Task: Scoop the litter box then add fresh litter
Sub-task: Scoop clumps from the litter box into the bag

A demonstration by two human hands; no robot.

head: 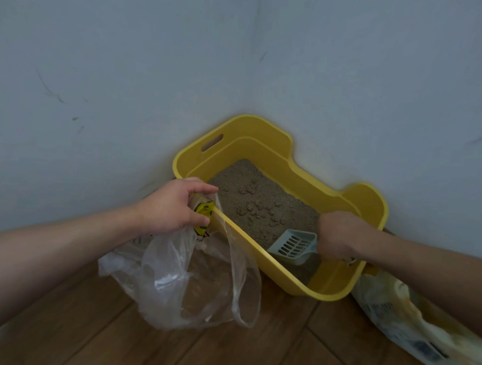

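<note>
In the wall corner, on wood floor (65,329), sits the yellow litter box (337,284), holding grey-brown litter (234,179) with a cluster of clumps (258,209) mid-box. Right hand (339,235) over the box's near-right end, clenched round the handle of the pale slotted scoop (292,245); handle hidden by the fist. The scoop head is inside the box, low over the litter; contact unclear. Left hand (170,204) at the box's left rim, grasping the bunched top of a clear plastic bag (181,286), which hangs outside the box, against its near-left wall, mouth open. 1 printed litter bag (399,321) lies on the floor just right of the box.
</note>
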